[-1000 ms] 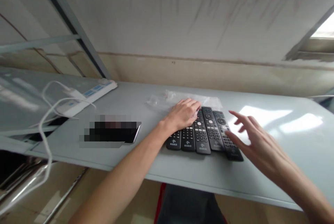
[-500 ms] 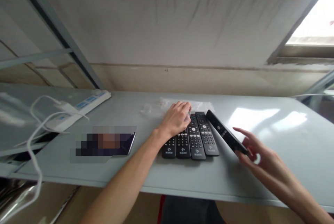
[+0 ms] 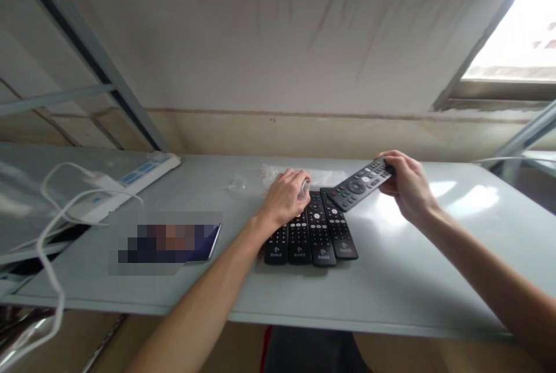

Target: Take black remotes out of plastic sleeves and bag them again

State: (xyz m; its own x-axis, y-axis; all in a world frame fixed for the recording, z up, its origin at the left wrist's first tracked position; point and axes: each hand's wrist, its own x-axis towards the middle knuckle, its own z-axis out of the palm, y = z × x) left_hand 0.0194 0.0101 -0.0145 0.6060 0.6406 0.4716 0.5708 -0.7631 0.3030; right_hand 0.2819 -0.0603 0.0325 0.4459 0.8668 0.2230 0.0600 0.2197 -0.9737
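Observation:
My right hand [image 3: 406, 179] is closed round one end of a black remote control [image 3: 360, 183]. That remote is raised and slanted, its button side facing me, its lower left end over the top of the rightmost remote in the row. Several black remote controls [image 3: 321, 237] lie side by side on the table, buttons up. My left hand [image 3: 285, 196] is curled over the upper part of the row's left remotes and covers them. A small pale, shiny thing shows at its fingers; I cannot tell what it is.
Clear plastic wrapping [image 3: 324, 178] lies behind the row. A tablet or phone [image 3: 204, 248], partly blurred out, rests on the grey table [image 3: 417, 297] at left. Beyond it are a white power strip [image 3: 147, 173] and a white cable [image 3: 46, 251]. A wall stands behind.
My right hand has lifted and turned the remote, so its buttons now face me and I grip its far end. My left hand stays over the row, still curled.

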